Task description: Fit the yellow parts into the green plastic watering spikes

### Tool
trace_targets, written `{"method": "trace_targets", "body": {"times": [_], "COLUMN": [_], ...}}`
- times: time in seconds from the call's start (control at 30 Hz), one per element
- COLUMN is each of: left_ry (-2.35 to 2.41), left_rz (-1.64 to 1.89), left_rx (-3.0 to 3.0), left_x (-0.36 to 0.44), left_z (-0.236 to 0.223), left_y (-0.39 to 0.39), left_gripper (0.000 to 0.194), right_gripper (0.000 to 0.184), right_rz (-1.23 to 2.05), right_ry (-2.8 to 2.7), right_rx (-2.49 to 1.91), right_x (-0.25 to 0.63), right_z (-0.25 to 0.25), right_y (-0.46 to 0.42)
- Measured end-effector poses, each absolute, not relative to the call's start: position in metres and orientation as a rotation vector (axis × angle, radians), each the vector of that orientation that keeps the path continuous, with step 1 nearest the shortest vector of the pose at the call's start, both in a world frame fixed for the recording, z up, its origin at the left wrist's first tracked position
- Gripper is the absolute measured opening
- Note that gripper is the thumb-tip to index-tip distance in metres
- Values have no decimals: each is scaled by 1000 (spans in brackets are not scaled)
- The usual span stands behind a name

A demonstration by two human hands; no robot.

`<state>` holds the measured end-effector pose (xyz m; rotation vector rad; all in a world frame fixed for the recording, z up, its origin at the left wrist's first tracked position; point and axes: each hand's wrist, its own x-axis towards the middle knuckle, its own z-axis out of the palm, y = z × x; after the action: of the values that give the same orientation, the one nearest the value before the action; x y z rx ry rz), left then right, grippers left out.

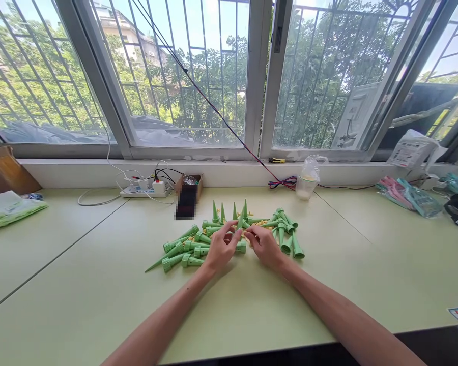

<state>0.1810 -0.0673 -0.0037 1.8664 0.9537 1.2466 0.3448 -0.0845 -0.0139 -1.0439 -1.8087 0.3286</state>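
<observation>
My left hand (223, 247) is closed around a green plastic plant watering spike (240, 221), its tapered tip tilted up. Close to it on the right, the thumb and fingers of my right hand (265, 246) are pinched together near the spike's lower part. Whatever they hold is too small to make out. Green spikes (173, 250) with ribbed caps lie in a loose heap left of my left hand. Several others (286, 231) lie beyond my right hand, their wide ends showing. Small yellow pieces (256, 220) are scattered behind my hands, among a few upright spikes (215, 212).
Toward the window stand a power strip (145, 191) with cables, a small box (196, 184) and a bagged plastic cup (306, 185). Plastic packets (408, 195) lie at right, a green-white bag (11, 209) at left. A dark cord (217, 113) hangs across the window.
</observation>
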Motion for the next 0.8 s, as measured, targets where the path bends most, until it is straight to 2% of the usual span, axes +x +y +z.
{"method": "trace_targets", "body": {"times": [0.57, 0.8], "left_ry": [932, 970], "left_rz": [1227, 1227], "left_rx": [1873, 1807], "left_x": [183, 185], "left_z": [-4, -2], "left_y": [-69, -70], "left_gripper": [36, 36], "right_gripper": [44, 42], "right_rz": [321, 332], "right_ry": [-1815, -1777], "right_rx": [-1073, -1084], "right_x": [344, 343], "right_z": [-15, -15], "right_y": [-84, -84]}}
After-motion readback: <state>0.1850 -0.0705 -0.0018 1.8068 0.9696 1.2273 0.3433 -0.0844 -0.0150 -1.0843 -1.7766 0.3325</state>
